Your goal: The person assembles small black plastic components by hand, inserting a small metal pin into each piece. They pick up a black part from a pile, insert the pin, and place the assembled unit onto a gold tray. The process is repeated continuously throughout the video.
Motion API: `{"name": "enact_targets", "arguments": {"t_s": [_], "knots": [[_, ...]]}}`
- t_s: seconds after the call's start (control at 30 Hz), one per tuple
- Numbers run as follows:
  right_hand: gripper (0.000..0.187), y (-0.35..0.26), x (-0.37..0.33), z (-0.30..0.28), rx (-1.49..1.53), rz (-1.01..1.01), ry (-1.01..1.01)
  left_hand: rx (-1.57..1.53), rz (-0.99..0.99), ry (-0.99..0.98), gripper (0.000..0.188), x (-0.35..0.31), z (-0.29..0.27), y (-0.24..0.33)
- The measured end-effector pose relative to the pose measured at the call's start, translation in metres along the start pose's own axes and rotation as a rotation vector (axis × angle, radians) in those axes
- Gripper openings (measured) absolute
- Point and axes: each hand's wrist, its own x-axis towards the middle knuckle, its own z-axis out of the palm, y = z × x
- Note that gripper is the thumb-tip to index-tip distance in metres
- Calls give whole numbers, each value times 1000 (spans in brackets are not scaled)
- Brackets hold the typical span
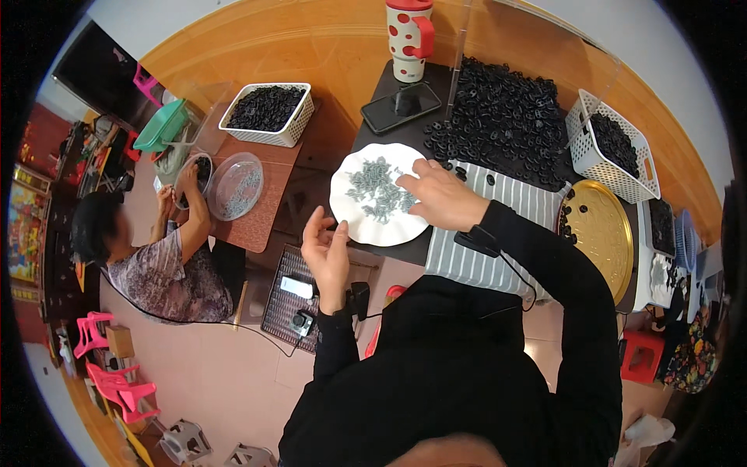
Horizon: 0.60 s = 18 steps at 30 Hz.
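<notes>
A white scalloped plate (363, 231) carries a pile of small grey-green pieces, apparently springs (375, 185). Over its right side, my right hand (447, 194) has its fingers bent down by the pile; what lies at the fingertips is hidden. My left hand (327, 253) is off the plate's lower left edge, palm up with fingers apart and nothing in them. Beside my right hand, several small black plastic pieces (490, 180) lie on a grey striped cloth (498, 226). A large heap of black pieces (506, 117) spreads behind it.
A phone (401, 107) and a spotted tumbler (407, 43) stand behind the plate. At right are a white basket (611, 148) and a gold tray (611, 233). Left, a person (167, 257) works at another table with a basket (268, 115) and a clear tub (236, 187).
</notes>
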Motion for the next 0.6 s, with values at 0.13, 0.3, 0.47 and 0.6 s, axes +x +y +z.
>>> {"name": "enact_targets", "arguments": {"t_s": [0.13, 0.3, 0.47, 0.6], "knots": [[51, -9, 5, 15, -87, -48, 32, -69, 16, -51, 43, 4, -1, -6], [25, -18, 6, 43, -108, 3, 191, -199, 35, -92, 38, 6, 3, -13], [15, -35, 7, 50, 12, 31, 299, -160, 42, -82, 37, 6, 0, -12], [14, -31, 8, 55, 56, 44, 337, -139, 0, -94, 37, 5, 3, -5]]}}
